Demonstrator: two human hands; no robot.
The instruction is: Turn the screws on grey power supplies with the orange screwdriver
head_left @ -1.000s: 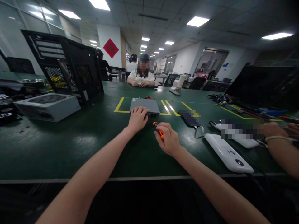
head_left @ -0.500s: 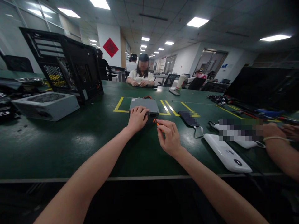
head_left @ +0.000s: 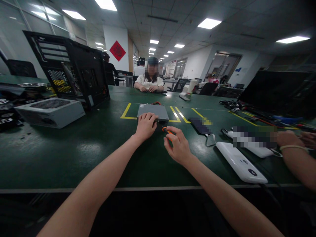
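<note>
A small grey metal box [head_left: 158, 112] lies on the green table [head_left: 74, 151], inside yellow floor-tape markings. My left hand [head_left: 145, 125] rests on its near left corner, fingers curled over the edge and holding it still. My right hand [head_left: 178, 145] is closed around an orange-and-black screwdriver [head_left: 166, 130], whose tip points at the box's near face. The screwdriver's shaft is mostly hidden by my fingers.
A second grey box [head_left: 50, 112] and a black open computer case [head_left: 71, 70] stand at the left. A dark phone [head_left: 198, 125] and a white device [head_left: 240, 162] lie to the right, by another person's arm [head_left: 295, 154]. A person [head_left: 150, 80] sits across the table.
My right hand has moved forward and slightly up, bringing the screwdriver tip closer to the box's near face. My left hand has stayed on the box.
</note>
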